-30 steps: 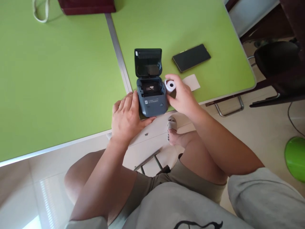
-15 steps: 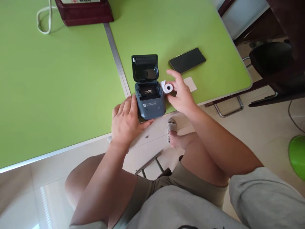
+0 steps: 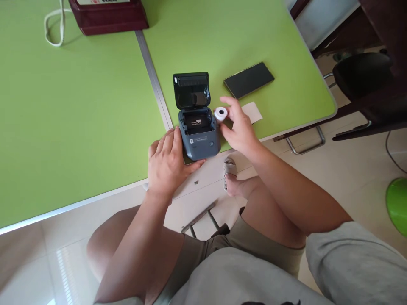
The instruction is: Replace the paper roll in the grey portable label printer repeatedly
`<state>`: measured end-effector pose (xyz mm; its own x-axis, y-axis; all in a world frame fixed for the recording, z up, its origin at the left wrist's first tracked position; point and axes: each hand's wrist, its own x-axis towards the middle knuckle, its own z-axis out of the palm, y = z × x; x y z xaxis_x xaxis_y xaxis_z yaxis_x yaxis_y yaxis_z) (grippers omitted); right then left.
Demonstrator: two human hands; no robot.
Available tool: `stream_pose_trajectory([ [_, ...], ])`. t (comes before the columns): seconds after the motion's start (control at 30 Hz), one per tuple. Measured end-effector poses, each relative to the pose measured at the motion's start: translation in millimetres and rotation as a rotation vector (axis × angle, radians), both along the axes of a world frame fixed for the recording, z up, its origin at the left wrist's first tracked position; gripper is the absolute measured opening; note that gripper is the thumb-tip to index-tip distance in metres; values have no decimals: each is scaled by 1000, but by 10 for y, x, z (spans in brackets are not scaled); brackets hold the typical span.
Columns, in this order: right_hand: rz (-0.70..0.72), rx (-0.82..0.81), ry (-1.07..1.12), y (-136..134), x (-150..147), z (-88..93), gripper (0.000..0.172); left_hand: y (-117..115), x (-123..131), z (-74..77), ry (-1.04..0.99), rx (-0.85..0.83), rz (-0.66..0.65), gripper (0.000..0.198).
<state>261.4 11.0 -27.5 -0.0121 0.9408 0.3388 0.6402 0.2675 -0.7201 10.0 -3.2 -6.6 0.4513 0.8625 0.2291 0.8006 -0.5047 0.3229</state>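
A blue-grey label printer (image 3: 201, 146) stands at the table's front edge with its dark lid (image 3: 191, 91) raised and its paper bay uncovered. My left hand (image 3: 167, 163) holds the printer's left side, with fingers along the side and the thumb across the front bottom edge. Just right of the bay, my right hand (image 3: 240, 127) has a small white paper roll (image 3: 220, 113) between thumb and fingers. The roll's dark core hole faces up toward me. My right index finger is stretched out above the roll.
A black phone (image 3: 249, 80) lies beyond my right hand, with a white paper square (image 3: 252, 112) nearer the edge. A dark red box (image 3: 110, 19) with a white cord (image 3: 62, 25) is at the far left. A metal seam (image 3: 154, 84) crosses the green table (image 3: 95, 118).
The paper roll has turned in my right hand and shifted slightly left. Its loose paper end, seen before at the upper left, no longer sticks out. My left hand stays on the printer.
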Motion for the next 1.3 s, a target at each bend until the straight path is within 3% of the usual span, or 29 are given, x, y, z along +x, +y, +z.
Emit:
stream_pose_trajectory([
  [0.13,-69,27,-115,-25,-95,10,58,-3,6,11,14,-10,-3,112],
  [0.23,-49,13,-68,2,-109,40,53,-5,7,19,24,-23,0,110],
  [0.4,-57,-189,409,42,-95,170,60,-3,4,24,40,-42,13,105],
  [0.5,-87,-355,763,36,-78,287,43,-3,3,18,31,-44,13,105],
  [0.57,-57,-372,829,37,-54,345,37,-3,3,11,21,-40,14,104],
  [0.63,-17,-276,692,42,-38,379,40,-4,3,5,10,-31,15,103],
  [0.77,32,-2,195,32,-124,434,51,-9,-2,5,-5,-30,-3,103],
  [0.87,108,75,-10,10,-260,476,48,-19,-1,14,-12,-50,-8,103],
  [1.03,95,58,-65,97,-328,503,24,-31,9,24,-10,-66,-7,102],
  [1.2,191,-15,-105,196,-288,542,14,-30,18,23,-3,-64,-13,106],
  [1.3,176,-17,-121,195,-313,560,16,-30,20,27,2,-68,-9,107],
])
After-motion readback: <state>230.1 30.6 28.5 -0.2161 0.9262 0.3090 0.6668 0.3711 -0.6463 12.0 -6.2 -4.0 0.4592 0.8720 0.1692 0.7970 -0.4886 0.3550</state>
